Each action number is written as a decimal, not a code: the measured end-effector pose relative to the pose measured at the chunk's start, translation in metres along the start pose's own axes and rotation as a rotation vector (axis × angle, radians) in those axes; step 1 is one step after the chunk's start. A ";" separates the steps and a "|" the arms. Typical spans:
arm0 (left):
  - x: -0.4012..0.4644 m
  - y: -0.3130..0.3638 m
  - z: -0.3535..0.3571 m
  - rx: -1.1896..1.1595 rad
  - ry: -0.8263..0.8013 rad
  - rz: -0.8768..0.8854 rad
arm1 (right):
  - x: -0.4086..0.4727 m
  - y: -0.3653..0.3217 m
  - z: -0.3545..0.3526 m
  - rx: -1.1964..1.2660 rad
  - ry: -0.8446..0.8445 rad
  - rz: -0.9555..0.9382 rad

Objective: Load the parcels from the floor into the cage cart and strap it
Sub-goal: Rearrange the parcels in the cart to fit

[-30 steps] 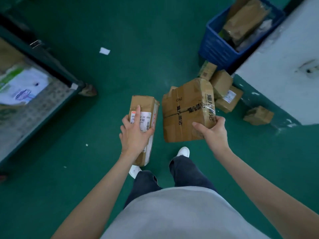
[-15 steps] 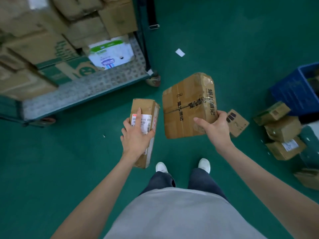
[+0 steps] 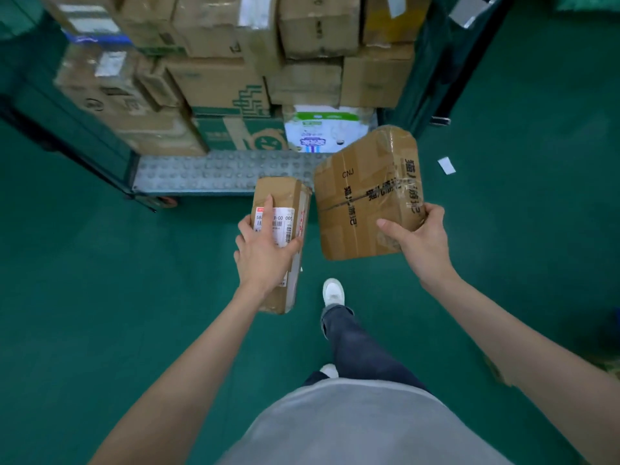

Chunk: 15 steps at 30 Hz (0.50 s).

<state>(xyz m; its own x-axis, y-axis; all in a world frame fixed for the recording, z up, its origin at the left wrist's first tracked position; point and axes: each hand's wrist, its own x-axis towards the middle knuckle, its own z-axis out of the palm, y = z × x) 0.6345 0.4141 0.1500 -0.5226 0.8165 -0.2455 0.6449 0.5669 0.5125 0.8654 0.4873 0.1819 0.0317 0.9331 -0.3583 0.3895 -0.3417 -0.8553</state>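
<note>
head view, looking down: a narrow brown parcel (image 3: pixel 281 243) is being gripped by the left hand (image 3: pixel 265 253), fingers wrapped over its white label. a larger taped parcel (image 3: pixel 365 193) is being held by the right hand (image 3: pixel 419 239), thumb on top, fingers curled under its edge. both are being carried above the green floor (image 3: pixel 100 297), just before the cage cart (image 3: pixel 214 172), already stacked with boxes.

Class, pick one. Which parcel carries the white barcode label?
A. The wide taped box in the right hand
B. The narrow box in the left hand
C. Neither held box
B: the left hand grips the narrow box, its white barcode label showing beside the fingers.
</note>
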 end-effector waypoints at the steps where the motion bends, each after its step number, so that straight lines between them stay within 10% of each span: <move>1: 0.017 0.002 -0.007 -0.009 0.025 -0.011 | 0.016 -0.011 0.008 0.001 -0.013 -0.019; 15: 0.224 0.045 -0.108 -0.117 0.261 -0.069 | 0.190 -0.177 0.099 0.039 -0.116 -0.193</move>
<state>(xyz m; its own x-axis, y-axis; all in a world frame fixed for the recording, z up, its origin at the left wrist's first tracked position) 0.4863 0.6107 0.2068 -0.6989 0.7117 -0.0708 0.5421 0.5917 0.5967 0.7118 0.7138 0.2283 -0.1474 0.9631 -0.2253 0.3423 -0.1640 -0.9252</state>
